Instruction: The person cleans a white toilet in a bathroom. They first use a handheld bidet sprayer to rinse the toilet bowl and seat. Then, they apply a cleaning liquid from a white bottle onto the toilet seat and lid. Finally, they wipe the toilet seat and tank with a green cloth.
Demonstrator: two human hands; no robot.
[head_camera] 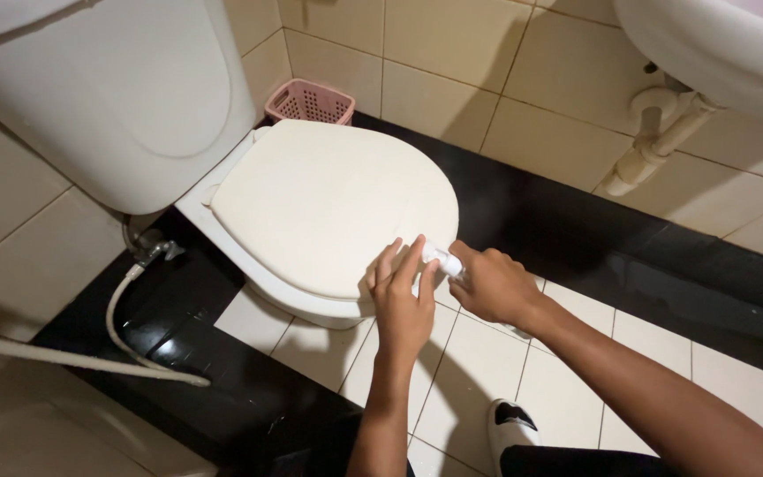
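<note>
A white toilet with its cream lid (328, 199) shut fills the middle of the view. My left hand (404, 300) rests flat at the lid's front edge, fingers spread and touching it. Beside it, my right hand (492, 284) is closed around a small white object (442, 259), which pokes out toward the lid's rim. What the object is cannot be made out.
The white cistern (125, 97) stands at the upper left. A pink slotted basket (309, 102) sits behind the toilet. A hose (121, 331) runs across the black floor at left. A washbasin with its drain pipe (655, 146) hangs at upper right. My slipper (509, 428) shows below.
</note>
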